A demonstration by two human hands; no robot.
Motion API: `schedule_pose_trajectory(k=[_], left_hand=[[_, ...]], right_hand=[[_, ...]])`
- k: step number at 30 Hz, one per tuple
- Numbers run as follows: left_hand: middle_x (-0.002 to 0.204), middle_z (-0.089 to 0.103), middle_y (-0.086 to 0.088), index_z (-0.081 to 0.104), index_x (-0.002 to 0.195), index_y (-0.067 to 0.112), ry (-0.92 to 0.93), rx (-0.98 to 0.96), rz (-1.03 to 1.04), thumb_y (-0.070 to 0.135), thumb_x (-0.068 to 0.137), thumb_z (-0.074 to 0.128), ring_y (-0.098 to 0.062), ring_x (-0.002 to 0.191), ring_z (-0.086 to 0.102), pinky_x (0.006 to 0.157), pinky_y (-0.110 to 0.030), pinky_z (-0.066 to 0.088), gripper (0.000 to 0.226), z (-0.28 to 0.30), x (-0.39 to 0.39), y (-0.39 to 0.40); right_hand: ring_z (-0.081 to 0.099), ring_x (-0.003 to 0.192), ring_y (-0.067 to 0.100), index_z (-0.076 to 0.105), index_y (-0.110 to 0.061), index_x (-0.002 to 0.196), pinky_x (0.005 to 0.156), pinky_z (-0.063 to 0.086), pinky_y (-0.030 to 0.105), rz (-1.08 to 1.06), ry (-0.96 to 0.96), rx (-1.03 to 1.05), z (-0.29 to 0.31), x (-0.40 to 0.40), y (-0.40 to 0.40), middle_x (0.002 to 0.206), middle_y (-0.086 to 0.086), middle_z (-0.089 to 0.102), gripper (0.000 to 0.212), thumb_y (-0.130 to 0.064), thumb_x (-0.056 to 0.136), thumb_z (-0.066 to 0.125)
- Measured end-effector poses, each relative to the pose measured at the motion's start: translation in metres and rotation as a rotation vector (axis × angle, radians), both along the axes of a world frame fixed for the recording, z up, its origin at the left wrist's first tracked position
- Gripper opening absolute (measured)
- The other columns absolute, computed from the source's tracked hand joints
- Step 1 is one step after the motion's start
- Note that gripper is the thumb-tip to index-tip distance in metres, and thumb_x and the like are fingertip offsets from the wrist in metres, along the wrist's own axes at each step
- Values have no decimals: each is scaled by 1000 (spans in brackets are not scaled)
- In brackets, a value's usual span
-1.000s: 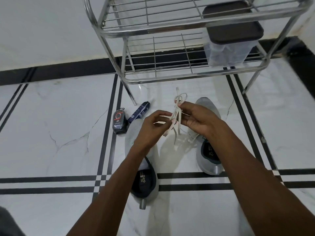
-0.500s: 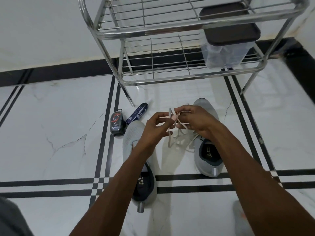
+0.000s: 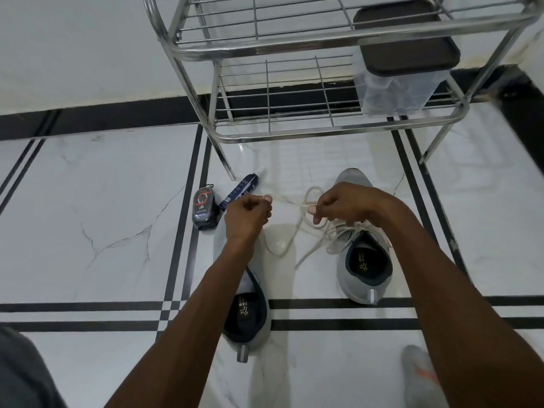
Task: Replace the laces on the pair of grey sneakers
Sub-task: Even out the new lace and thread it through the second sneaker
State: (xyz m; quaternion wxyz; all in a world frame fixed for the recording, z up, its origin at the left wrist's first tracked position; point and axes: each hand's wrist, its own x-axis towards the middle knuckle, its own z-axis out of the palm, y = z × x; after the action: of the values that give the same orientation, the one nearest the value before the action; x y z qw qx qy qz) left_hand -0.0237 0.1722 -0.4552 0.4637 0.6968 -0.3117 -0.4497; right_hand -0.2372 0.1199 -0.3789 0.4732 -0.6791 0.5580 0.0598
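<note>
Lying at far left on the white marble floor [image 3: 88,201]: a black polish bottle [image 3: 205,212] and a dark blue tube [image 3: 240,190], just beside the toe of the left grey sneaker [image 3: 247,316]. Pinching one end of the pale lace [image 3: 290,231] between curled fingers, left hand [image 3: 245,214] over that sneaker. Gripping the looped lace too, right hand [image 3: 346,205] over the right grey sneaker [image 3: 365,266], below the steel rack [image 3: 323,48].
</note>
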Motion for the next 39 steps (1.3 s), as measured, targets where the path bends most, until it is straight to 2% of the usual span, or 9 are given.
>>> schedule_pose_trajectory(k=[5,12,17,19,23,26,29,32,39], left_hand=[[117,69,3,69,120,15,-391,-114,-205,25,84,83,-10,108,62,91,-28,50,40,1,-2,7],[105,78,-1,64,118,14,153,24,-538,48,96,65,-13,105,72,97,-36,54,40,33,-36,18],[83,75,-5,73,108,7,-10,-87,-532,19,99,67,-12,72,65,64,-22,48,17,25,-19,18],[86,77,-5,75,108,6,-126,-92,-550,12,99,64,-11,72,67,63,-20,48,15,25,-7,15],[91,76,-14,67,115,2,-245,-76,-590,-4,102,49,-17,77,71,68,-27,53,23,31,5,10],[84,76,-14,56,109,1,-265,-73,-542,0,102,52,-25,72,73,59,-23,50,7,36,15,9],[76,75,-8,55,99,3,-312,-93,-428,9,101,60,-19,64,73,57,-16,48,8,36,31,10],[76,73,-7,60,96,1,-348,-55,-325,16,95,71,-10,60,68,59,-20,53,18,38,44,19],[98,71,0,67,104,13,-615,270,-310,34,86,80,-15,86,66,67,-22,46,31,27,79,43]], right_hand=[[57,65,9,73,-8,94,55,38,21,-297,-311,57,-7,0,-3,81,3,69,30,-32,102,57],[41,53,7,55,-8,89,41,32,17,-924,-974,477,-23,28,-3,70,3,53,25,-15,108,41],[41,57,11,49,-9,82,48,34,19,-1126,-1038,510,-26,23,-4,74,8,52,27,-7,106,36],[52,61,14,53,-7,86,54,46,23,-1081,-856,420,-29,24,-1,80,13,58,23,-8,105,41],[63,100,33,62,0,115,83,51,38,-482,109,-258,-43,31,2,120,23,61,50,-47,99,55],[59,119,22,64,-17,131,101,47,37,-173,-169,-444,-32,55,8,133,7,61,42,-45,99,58],[71,87,3,76,-32,102,83,54,29,-4,-377,-324,-29,77,18,93,-11,76,18,-37,99,59],[71,68,7,80,-29,94,69,55,24,-91,-473,-296,-44,84,24,76,-6,75,11,-30,94,70],[69,75,6,82,-22,88,66,49,20,-163,-380,-288,-67,106,31,80,-9,76,7,-24,86,76]])
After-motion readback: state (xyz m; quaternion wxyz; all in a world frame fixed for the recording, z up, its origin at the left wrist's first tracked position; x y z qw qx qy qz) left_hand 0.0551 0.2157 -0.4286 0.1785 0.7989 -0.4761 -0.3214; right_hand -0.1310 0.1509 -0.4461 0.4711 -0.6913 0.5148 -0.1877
